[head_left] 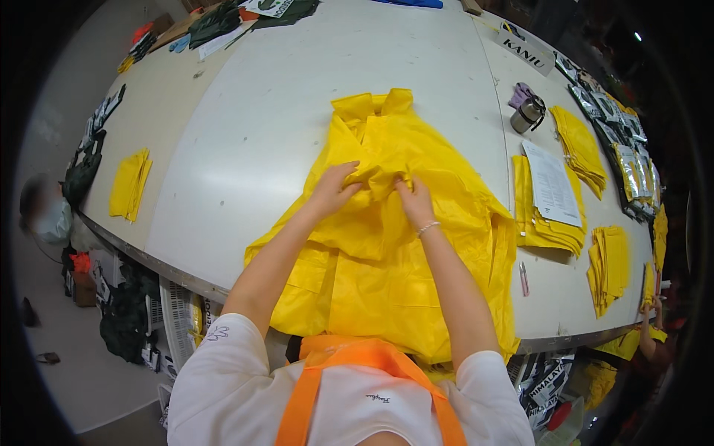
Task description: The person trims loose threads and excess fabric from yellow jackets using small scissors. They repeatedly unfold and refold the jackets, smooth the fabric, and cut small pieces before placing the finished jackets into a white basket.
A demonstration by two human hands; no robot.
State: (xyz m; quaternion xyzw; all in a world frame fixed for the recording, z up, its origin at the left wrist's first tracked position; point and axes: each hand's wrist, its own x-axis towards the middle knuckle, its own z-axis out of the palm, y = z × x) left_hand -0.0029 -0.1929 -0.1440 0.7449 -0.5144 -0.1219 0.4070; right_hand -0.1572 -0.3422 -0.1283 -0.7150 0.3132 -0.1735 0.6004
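Two hands sit slightly apart in the head view; right hand (416, 204) pinches the yellow raincoat (383, 241) spread beneath both; left hand (333, 189) touches its front, grip unclear; apparently front-straightening; next move likely calls for matching the front edges.

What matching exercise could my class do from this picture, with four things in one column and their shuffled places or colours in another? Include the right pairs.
Things
1. Jacket
2. Flask
3. Bracelet
4. Straps

Places and colours
A. At the wrist of the right hand
B. Orange, over a white shirt
C. Touched by the left hand and the right hand
D. Next to a purple cloth

Right pairs: 1-C, 2-D, 3-A, 4-B
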